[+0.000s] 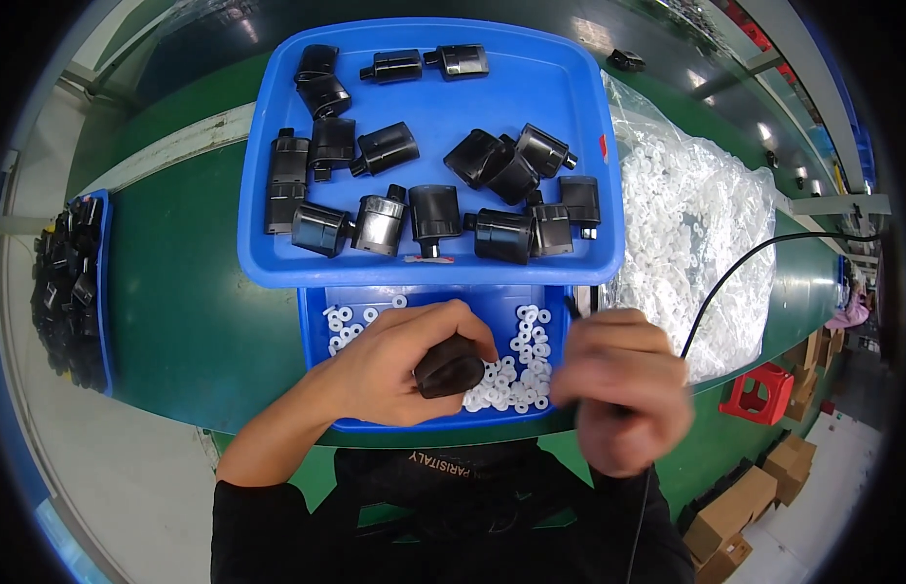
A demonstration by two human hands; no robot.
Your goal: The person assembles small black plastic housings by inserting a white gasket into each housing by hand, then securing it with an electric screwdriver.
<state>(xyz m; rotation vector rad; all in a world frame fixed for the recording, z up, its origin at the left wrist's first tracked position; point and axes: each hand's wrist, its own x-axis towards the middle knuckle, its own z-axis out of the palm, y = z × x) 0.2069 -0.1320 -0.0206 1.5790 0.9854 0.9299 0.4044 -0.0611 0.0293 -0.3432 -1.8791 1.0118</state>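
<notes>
A black plastic part (449, 368) is gripped in the left hand (399, 365), fingers curled shut around it, and is held over the small blue tray (316, 336) of white rings (516, 375) at the near edge of the green belt (180, 292). The right hand (623, 389) is blurred, fisted just right of that tray near a black cable (735, 273); its hold cannot be told. Beyond, more black parts (433, 209) are spread in a large blue tray (531, 97), with a clear bag of white rings (696, 224) beside it.

Person, seen from above: black top (453, 516), sleeves pushed up to the elbows. Forearms and both hands bare. Small pale lettering printed across the chest.
</notes>
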